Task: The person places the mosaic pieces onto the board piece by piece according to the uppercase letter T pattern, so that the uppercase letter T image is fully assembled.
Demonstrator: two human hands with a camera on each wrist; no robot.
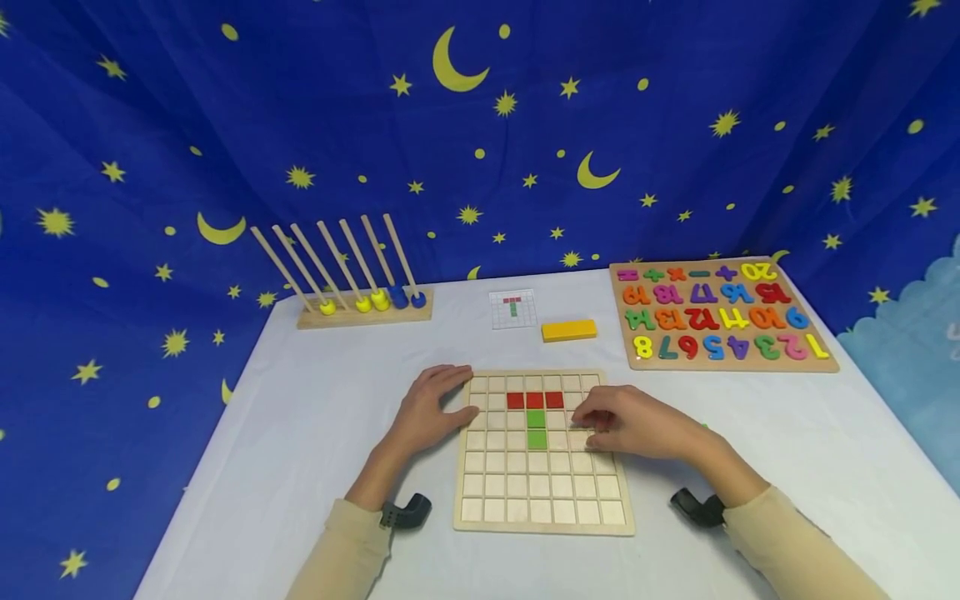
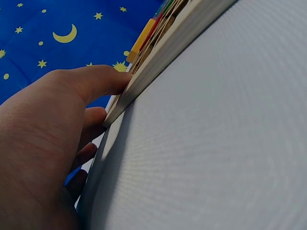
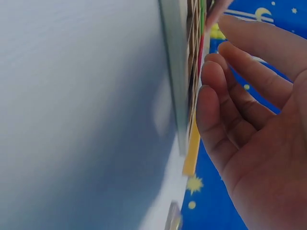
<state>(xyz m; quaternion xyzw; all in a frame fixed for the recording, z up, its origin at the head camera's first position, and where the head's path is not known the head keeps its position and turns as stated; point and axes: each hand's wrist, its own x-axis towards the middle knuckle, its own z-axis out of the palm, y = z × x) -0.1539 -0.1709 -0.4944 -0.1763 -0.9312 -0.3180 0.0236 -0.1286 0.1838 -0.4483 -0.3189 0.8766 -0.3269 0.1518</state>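
A square wooden grid board (image 1: 543,527) lies on the table, with a row of red tiles (image 1: 534,401) and green tiles (image 1: 536,428) below its middle, forming a T. My left hand (image 1: 429,412) rests at the board's upper left, thumb on the left edge and fingertips near the corner; in the left wrist view the thumb (image 2: 108,79) touches the rim. Above the board's right side hovers my right hand (image 1: 637,423), fingers loosely bent. The right wrist view shows nothing visible between its fingers (image 3: 213,108). A small card (image 1: 513,309) behind the board bears a red and green T.
A yellow-orange block (image 1: 568,331) lies behind the board. At the back left stands a peg abacus (image 1: 365,315) with yellow and blue beads. A number puzzle (image 1: 731,364) lies at the back right. Something small and green (image 1: 704,426) peeks out behind the right wrist.
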